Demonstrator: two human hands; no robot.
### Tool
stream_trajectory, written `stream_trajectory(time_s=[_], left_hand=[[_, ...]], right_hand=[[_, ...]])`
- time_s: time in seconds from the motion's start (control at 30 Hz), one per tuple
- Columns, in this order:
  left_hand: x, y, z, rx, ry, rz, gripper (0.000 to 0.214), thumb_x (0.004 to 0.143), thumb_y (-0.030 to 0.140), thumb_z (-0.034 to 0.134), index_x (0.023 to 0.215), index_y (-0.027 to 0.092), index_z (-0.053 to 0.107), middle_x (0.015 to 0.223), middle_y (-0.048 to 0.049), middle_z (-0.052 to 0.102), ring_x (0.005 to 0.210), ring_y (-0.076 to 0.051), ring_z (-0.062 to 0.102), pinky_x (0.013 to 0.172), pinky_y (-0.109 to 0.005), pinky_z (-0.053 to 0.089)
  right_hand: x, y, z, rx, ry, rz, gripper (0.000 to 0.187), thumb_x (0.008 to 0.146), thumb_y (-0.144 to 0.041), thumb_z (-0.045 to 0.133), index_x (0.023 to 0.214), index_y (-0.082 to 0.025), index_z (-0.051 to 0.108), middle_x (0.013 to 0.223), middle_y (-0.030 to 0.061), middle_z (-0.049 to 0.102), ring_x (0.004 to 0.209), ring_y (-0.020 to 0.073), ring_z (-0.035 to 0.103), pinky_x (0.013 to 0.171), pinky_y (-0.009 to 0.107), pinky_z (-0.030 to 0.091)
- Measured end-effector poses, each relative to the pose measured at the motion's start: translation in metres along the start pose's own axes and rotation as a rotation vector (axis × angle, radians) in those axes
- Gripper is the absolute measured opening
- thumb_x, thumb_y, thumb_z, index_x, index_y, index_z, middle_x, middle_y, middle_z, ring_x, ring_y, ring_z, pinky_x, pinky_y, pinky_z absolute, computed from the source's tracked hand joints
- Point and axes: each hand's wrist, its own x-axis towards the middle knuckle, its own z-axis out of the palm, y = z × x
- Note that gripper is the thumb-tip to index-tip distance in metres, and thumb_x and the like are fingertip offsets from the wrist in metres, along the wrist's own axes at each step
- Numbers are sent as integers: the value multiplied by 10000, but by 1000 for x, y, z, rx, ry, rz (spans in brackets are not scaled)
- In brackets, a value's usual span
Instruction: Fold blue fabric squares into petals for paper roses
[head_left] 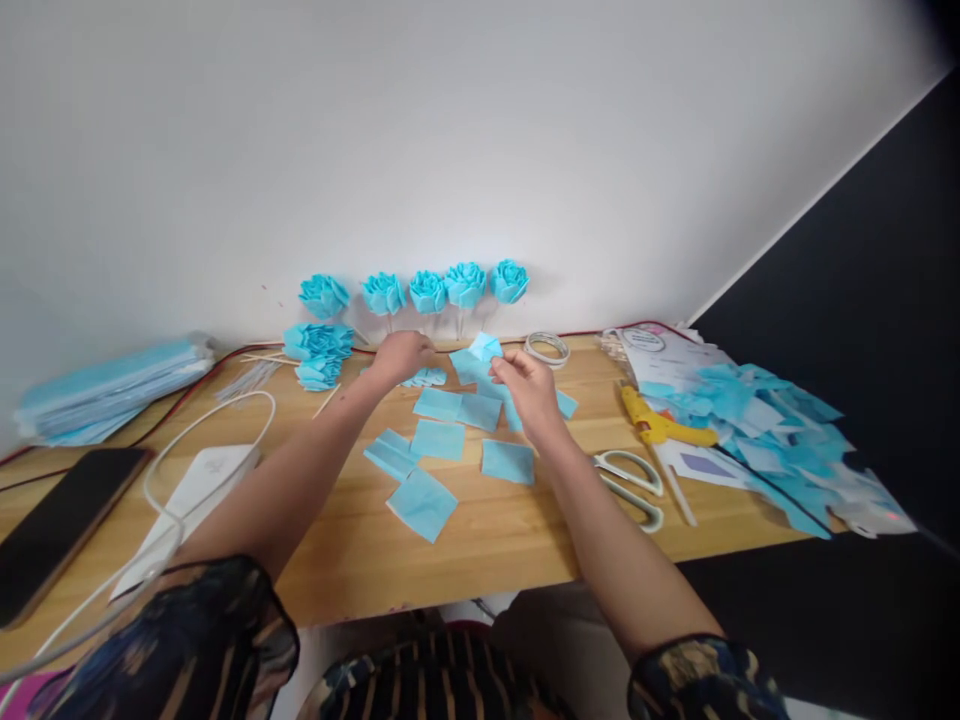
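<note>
My right hand (526, 388) pinches a light blue square (486, 347), which looks like mask fabric, by its lower right edge. Its corner points upward above other squares on the table. My left hand (405, 356) is at the back of the table, just above a small cluster of folded blue petals (425, 378). Its fingers bend down away from me, and their tips are mostly hidden. Between my arms lie several loose blue squares (438, 439), some overlapping. Behind the left hand, finished blue fabric flowers (428, 292) on thin stems lean against the wall.
Scissors (628, 482), a yellow glue gun (660, 418) and a heap of blue scraps (772, 425) lie right. A tape roll (547, 349) sits behind my right hand. A phone (71, 525), white power bank (191, 505), cables and stacked blue masks (116, 388) are left.
</note>
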Motion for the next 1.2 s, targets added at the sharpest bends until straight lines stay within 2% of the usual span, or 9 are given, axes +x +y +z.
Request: stream_trajectory(time_s=[0.2, 0.33, 0.5, 0.67, 0.8, 0.97, 1.2], left_hand=[[20, -12, 12, 4, -132, 16, 230, 773, 335, 572, 680, 174, 708, 791, -95, 728, 759, -231, 623, 638, -274, 364], [24, -18, 14, -14, -190, 42, 205, 739, 352, 610, 656, 186, 699, 751, -78, 719, 721, -228, 613, 640, -281, 360], [23, -18, 20, -26, -183, 37, 139, 704, 286, 617, 708, 198, 724, 776, -80, 720, 764, -245, 632, 685, -297, 378], [19, -17, 23, -80, -140, 46, 129, 687, 276, 601, 650, 183, 684, 739, -87, 700, 755, -246, 627, 680, -303, 387], [13, -20, 11, -173, -77, 64, 160, 701, 307, 569, 660, 176, 652, 722, -67, 687, 701, -213, 600, 644, -293, 396], [-1, -22, -12, -330, 2, 94, 237, 756, 357, 507, 780, 165, 645, 808, -53, 699, 752, -194, 614, 653, -273, 441], [-24, -8, -31, -627, 43, 119, 208, 760, 359, 583, 787, 153, 604, 743, -25, 652, 683, -155, 584, 602, -247, 420]], right_hand=[[0, 4, -1, -71, -31, -24, 211, 777, -409, 601, 725, -205, 610, 680, -19, 624, 641, 133, 539, 646, 259, 437], [-1, 3, 1, -120, -48, -40, 212, 786, -412, 591, 735, -208, 606, 679, -20, 620, 635, 137, 534, 628, 258, 427], [-5, -3, 3, -152, -50, -67, 200, 772, -394, 601, 731, -200, 623, 666, -19, 594, 622, 137, 514, 639, 265, 430], [-6, -5, 4, -186, -39, -84, 190, 757, -389, 616, 721, -203, 615, 677, -12, 602, 638, 145, 524, 669, 279, 452], [-5, -6, 4, -182, -26, -107, 170, 742, -379, 624, 728, -213, 592, 677, -18, 592, 656, 149, 546, 688, 282, 476], [-6, -8, 1, -134, -31, -121, 139, 747, -340, 626, 811, -226, 582, 845, 6, 655, 760, 163, 610, 762, 295, 503], [-7, -9, 0, -40, -78, -124, 127, 751, -314, 643, 830, -221, 612, 824, 2, 664, 798, 163, 623, 792, 302, 505]])
